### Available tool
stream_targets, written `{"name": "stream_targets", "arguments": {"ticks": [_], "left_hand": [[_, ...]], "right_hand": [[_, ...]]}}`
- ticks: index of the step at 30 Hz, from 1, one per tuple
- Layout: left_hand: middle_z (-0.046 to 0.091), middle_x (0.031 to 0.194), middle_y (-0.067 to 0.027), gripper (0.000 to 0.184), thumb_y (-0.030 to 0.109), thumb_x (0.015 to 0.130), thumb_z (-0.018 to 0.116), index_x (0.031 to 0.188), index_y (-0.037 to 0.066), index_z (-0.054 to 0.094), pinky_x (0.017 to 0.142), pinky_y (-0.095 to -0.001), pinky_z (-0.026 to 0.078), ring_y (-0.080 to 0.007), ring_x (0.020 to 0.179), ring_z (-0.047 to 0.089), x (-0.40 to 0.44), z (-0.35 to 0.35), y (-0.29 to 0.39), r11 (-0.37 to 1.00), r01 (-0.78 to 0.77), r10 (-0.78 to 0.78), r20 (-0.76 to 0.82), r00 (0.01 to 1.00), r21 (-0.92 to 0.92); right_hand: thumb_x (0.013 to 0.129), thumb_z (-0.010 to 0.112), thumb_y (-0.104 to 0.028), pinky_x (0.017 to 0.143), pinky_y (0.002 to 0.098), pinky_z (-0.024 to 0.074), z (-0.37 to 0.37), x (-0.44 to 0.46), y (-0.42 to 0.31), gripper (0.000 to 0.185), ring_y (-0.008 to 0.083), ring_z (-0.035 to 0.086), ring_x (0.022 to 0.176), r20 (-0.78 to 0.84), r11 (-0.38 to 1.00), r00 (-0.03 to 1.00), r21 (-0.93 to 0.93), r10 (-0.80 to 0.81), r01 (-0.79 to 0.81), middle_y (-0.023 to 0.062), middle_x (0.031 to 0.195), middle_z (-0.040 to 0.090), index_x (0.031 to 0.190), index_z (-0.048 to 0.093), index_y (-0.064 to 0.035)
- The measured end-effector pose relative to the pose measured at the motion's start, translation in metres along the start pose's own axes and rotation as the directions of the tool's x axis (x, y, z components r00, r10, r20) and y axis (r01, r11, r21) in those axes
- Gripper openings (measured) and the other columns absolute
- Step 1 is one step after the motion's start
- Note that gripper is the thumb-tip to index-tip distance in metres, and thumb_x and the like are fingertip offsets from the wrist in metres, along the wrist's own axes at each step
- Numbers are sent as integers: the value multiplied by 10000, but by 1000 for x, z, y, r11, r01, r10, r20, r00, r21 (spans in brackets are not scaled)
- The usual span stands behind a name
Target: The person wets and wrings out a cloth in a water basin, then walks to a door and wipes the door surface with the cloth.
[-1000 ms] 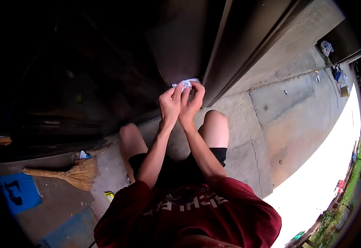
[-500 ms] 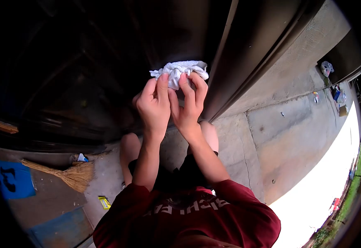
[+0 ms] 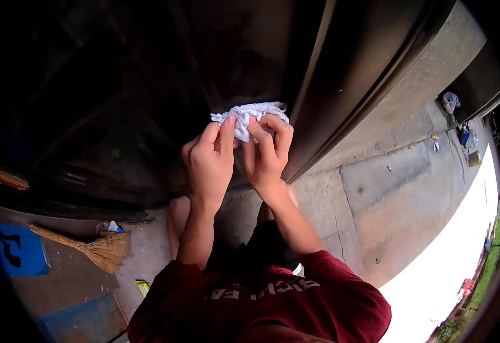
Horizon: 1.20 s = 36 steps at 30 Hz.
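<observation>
Down by the dark, glossy panel [image 3: 238, 63], I can see both bare hands raised in front of the person's body, working on one white cloth [image 3: 243, 128]. It is bunched and creased, stretched sideways between the two of them, close to the panel's surface, though from where I stand I can't tell whether it touches. The left hand [image 3: 207, 168] pinches the near edge, thumb up along the folds and fingers curled under; the right hand [image 3: 269, 157] does likewise at the other side, its forefinger bent over the cloth's end. Just to the right of the cloth rises a brown upright frame [image 3: 347, 74]. Below the forearms are black shorts [image 3: 264, 246] and a maroon shirt [image 3: 261, 308] with pale lettering. Off to the left, a straw broom [image 3: 106, 250] lies on the ground near a blue sheet [image 3: 30, 257] with a dark mark, and a yellow wrapper [image 3: 142, 287] sits nearer the person. Cracked concrete floor [image 3: 387, 217] spreads to the right, where a plastic bag [image 3: 449, 103] rests well apart, and bright sunlight falls past the shade.
</observation>
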<state>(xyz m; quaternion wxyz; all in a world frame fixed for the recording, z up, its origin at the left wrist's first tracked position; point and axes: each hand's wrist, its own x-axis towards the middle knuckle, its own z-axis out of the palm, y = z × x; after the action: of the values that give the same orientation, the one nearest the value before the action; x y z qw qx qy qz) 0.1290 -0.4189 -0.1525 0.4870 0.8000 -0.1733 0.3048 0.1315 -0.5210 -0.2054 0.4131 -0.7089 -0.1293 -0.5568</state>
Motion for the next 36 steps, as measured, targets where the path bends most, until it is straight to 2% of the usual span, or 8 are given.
{"name": "stream_targets", "arguments": {"ticks": [3, 7, 11, 18, 22, 26, 30, 36], "left_hand": [[631, 639, -130, 186, 92, 890, 633, 767, -39, 589, 476, -262, 436, -175, 534, 621, -18, 0, -20, 995, -16, 13, -29, 999, -96], [673, 834, -134, 165, -4, 812, 693, 937, -65, 604, 640, -282, 538, -203, 726, 684, -21, 6, -5, 947, -269, 224, -241, 944, -175], [625, 792, -142, 225, -14, 804, 683, 1005, -73, 601, 589, -302, 522, -238, 680, 648, 17, 1, 13, 918, -383, 396, -226, 890, 97], [591, 790, -112, 213, -20, 842, 623, 1052, -37, 592, 526, -284, 469, -182, 600, 569, 91, -18, 84, 917, -379, 398, -322, 859, 121], [587, 780, -119, 248, -26, 826, 618, 1069, -44, 574, 530, -292, 477, -213, 608, 593, 67, -8, 60, 888, -420, 456, -232, 859, 189], [594, 785, -139, 219, 0, 834, 612, 1048, -17, 566, 557, -337, 503, -287, 639, 612, -14, 17, -10, 934, -305, 309, 9, 951, 188], [630, 819, -201, 138, 31, 863, 595, 995, 12, 557, 573, -392, 509, -383, 715, 630, -109, 55, -99, 994, -63, 43, 214, 976, 87], [666, 754, -166, 70, 5, 852, 608, 904, -10, 564, 571, -337, 529, -288, 675, 686, -128, 67, -123, 993, 96, -112, 291, 950, 67]], "right_hand": [[674, 679, 66, 801, 359, 438, -2, -10, -3, 412, 292, 506, 956, 33, 999, 999, -33, 9, -8, 140, 1049, 536, 1074, 639, -27], [695, 672, 35, 838, 365, 417, -7, 14, -9, 486, 299, 481, 1001, 95, 994, 994, -79, -62, 69, 147, 1105, 504, 1172, 632, -50], [722, 673, 12, 840, 366, 416, 0, 50, -17, 490, 298, 468, 1017, 45, 984, 990, -106, -137, 141, 146, 1129, 481, 1205, 622, -57], [766, 638, -9, 819, 338, 398, 6, 143, -49, 472, 267, 445, 985, -77, 953, 954, -117, -290, 281, 127, 1108, 478, 1235, 599, -47], [735, 684, 3, 790, 327, 401, 6, 103, -31, 461, 258, 464, 958, -106, 983, 978, -52, -182, 177, 117, 1070, 501, 1189, 624, -47], [717, 680, 50, 773, 347, 431, -10, -13, 5, 432, 285, 491, 942, 74, 993, 997, -113, 37, -29, 137, 1059, 511, 1130, 617, -61], [768, 642, 39, 772, 419, 490, -23, -139, 41, 311, 365, 535, 982, 258, 932, 901, -196, 348, -304, 177, 1088, 508, 1069, 597, -27], [781, 632, 54, 826, 404, 466, -18, -166, 52, 316, 367, 526, 990, 257, 936, 907, -205, 335, -287, 197, 1106, 489, 1088, 569, 10]]}}
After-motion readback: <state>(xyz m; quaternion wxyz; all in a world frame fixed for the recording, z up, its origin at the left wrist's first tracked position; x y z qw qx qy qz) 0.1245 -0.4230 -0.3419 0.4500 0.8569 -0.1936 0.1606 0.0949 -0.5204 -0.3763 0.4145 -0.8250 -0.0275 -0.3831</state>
